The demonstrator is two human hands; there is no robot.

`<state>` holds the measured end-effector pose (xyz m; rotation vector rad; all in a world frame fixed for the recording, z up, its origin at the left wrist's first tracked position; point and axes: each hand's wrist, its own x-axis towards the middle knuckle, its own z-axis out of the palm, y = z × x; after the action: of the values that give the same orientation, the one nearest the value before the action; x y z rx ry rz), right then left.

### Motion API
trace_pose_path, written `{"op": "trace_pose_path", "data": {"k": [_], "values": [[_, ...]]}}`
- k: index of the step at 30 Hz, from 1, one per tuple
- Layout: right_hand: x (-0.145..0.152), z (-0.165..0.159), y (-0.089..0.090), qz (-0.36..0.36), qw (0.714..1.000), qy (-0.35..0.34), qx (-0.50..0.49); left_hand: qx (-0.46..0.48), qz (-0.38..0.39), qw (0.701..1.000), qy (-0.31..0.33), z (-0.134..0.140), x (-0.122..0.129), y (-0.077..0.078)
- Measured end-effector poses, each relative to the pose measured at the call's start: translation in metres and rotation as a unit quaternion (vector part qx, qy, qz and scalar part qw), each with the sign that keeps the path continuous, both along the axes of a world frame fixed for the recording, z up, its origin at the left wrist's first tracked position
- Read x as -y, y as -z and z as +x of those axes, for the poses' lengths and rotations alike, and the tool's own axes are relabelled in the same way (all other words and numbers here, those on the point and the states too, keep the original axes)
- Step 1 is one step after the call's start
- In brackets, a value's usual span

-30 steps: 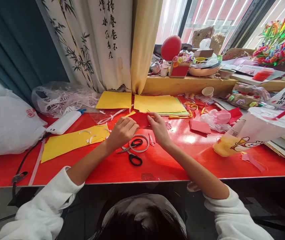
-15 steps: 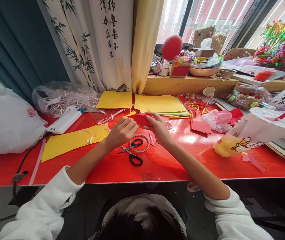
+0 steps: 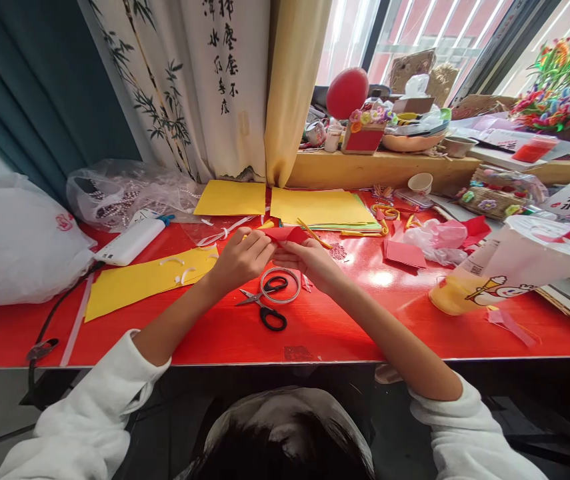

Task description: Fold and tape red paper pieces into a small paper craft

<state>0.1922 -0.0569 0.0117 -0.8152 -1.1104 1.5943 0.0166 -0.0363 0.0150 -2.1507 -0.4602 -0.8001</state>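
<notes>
A piece of red paper (image 3: 289, 234) is held up between my two hands, above the middle of the table. My left hand (image 3: 245, 255) pinches its left end with curled fingers. From below and to the right, my right hand (image 3: 309, 259) grips it between thumb and fingers; some fingertips are hidden. Black-handled scissors (image 3: 271, 313) lie beneath with blades apart, and a clear ring, perhaps a tape roll (image 3: 295, 293), overlaps one handle. A thin yellow stick (image 3: 315, 235) shows just beyond my right hand.
Yellow sheets (image 3: 149, 283) lie on the left, and a paper stack (image 3: 319, 208) is behind my hands. Red paper pieces (image 3: 405, 254) and pink plastic (image 3: 435, 240) sit right. A drink cup (image 3: 499, 267) stands tilted-looking at the right. A white bag (image 3: 19, 247) fills the left end.
My right hand has shifted lower and opened its palm side more under the red paper, which now looks bent. The thin yellow stick beyond it has come into sight.
</notes>
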Motion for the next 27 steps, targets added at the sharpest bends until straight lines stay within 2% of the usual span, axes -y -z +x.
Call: {"op": "trace_pose_path", "data": {"k": [8, 17, 21, 27], "values": [[0.0030, 0.0010, -0.0041, 0.036, 0.999, 0.002, 0.009, 0.015, 0.020, 0.999, -0.022, 0.0007, 0.0000, -0.0015], [0.0018, -0.0010, 0.0016, 0.022, 1.000, 0.014, -0.017, 0.029, -0.016, 0.999, -0.010, 0.0056, 0.0016, 0.0000], [0.0031, -0.0043, 0.0016, 0.018, 0.999, 0.028, -0.005, 0.023, -0.012, 0.999, -0.029, 0.0078, 0.0023, 0.0011], [0.0038, -0.0059, 0.0044, 0.085, 0.995, 0.038, 0.047, 0.015, -0.007, 0.998, -0.055, 0.0098, 0.0032, 0.0052]]}}
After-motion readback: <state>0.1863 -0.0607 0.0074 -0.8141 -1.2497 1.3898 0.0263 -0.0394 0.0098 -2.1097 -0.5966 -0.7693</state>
